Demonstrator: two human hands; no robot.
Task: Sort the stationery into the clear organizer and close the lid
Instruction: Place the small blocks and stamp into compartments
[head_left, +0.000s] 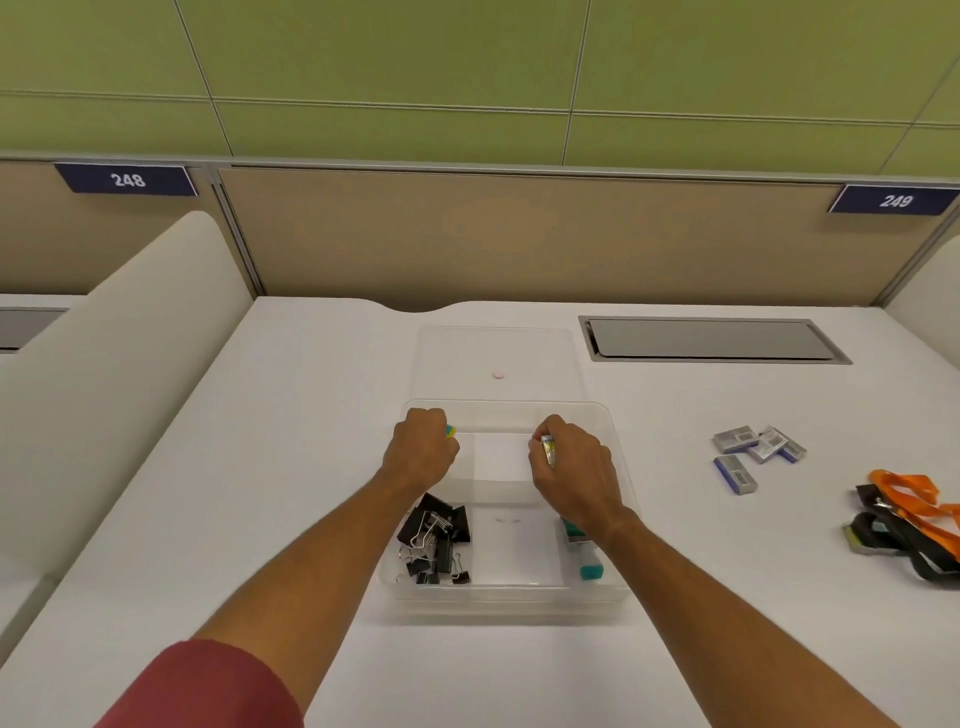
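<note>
White desk surface (291, 467) with a beige partition behind is your workplace. At the left of the clear organizer (506, 592), the near compartment already holds black binder clips (435, 540). Your left hand (422, 452) is closed around something small, yellow and blue, over the far left compartment. Your right hand (571, 467) pinches a small wrapped item; teal erasers (589, 564) lie below it. The lid (498, 358) lies open behind. Further right, staple boxes (753, 452) and lanyards (909, 525) still wait, so I judge the task about half done.
</note>
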